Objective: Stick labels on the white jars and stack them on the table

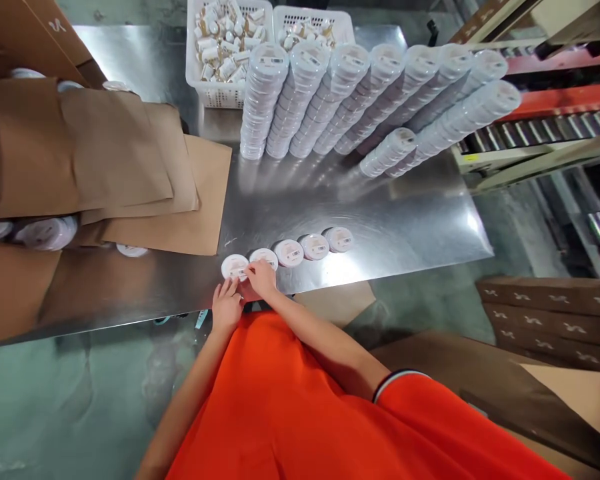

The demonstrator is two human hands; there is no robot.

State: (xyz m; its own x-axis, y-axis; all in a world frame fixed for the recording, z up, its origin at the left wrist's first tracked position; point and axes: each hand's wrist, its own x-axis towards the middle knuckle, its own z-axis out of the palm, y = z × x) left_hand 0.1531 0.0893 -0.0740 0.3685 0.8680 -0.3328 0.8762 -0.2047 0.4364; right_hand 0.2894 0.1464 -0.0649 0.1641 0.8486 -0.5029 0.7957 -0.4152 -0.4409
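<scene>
A row of several round white tubs with labelled lids runs along the near edge of the steel table. My left hand [227, 305] lies at the near side of the leftmost tub [234, 265], its fingers a little apart and the tips touching the rim. Over the right side of that lid, my right hand [263, 279] has thumb and fingertips pinched together at a small printed label. Whatever is in the pinch is too small to make out. The second tub [263, 257] is partly covered by my right hand. The middle tub [289, 253] stands just right of it.
Tall stacks of the same tubs [265, 100] stand at the table's back. Behind them are white baskets [215, 93] of small bottles. Brown cardboard [207, 200] and open cartons lie on the left. Shelving [545, 147] and stacked boxes [550, 320] stand at right.
</scene>
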